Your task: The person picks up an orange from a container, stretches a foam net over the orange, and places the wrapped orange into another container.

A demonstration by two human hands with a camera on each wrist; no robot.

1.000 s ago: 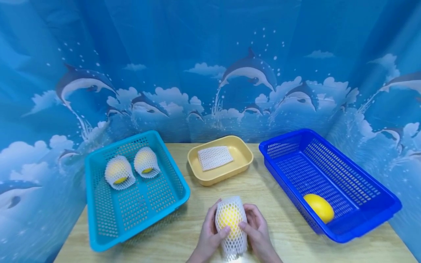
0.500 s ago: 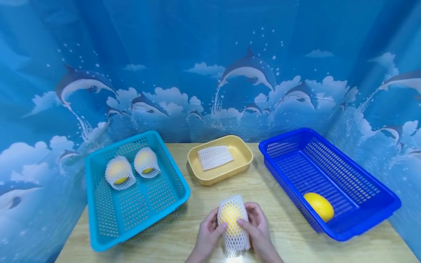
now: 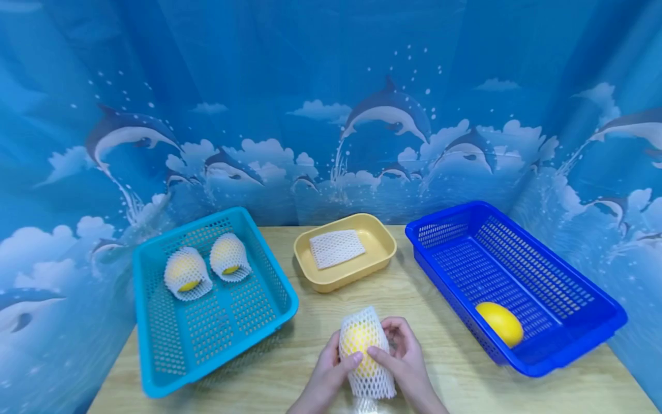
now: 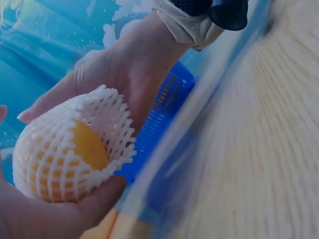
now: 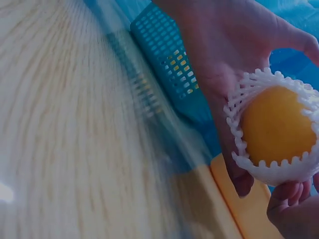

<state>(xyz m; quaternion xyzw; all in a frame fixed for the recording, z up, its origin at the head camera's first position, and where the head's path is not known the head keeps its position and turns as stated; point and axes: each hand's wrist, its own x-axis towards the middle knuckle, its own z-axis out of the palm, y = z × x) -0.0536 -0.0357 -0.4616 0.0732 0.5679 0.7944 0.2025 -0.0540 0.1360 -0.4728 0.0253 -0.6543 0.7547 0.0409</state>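
Note:
Both hands hold a yellow fruit in a white foam net [image 3: 360,344] above the table near its front edge. My left hand [image 3: 327,374] grips it from the left, thumb on the net's front. From the right, my right hand [image 3: 405,362] holds it, its thumb also on the net. Bare yellow skin [image 4: 90,144] shows through the net's open end in the left wrist view. In the right wrist view the fruit [image 5: 279,125] fills the net's opening, ringed by the net's jagged edge.
A teal basket [image 3: 217,368] at the left holds two netted fruits [image 3: 187,271]. A cream tray [image 3: 331,284] with a flat white net [image 3: 337,248] stands at the back middle. A blue basket [image 3: 564,359] at the right holds one bare yellow fruit [image 3: 499,325].
The netted fruit has tilted slightly between the hands, its lower net end shifting right. The right thumb has moved slightly left across the net. Both hands keep their hold.

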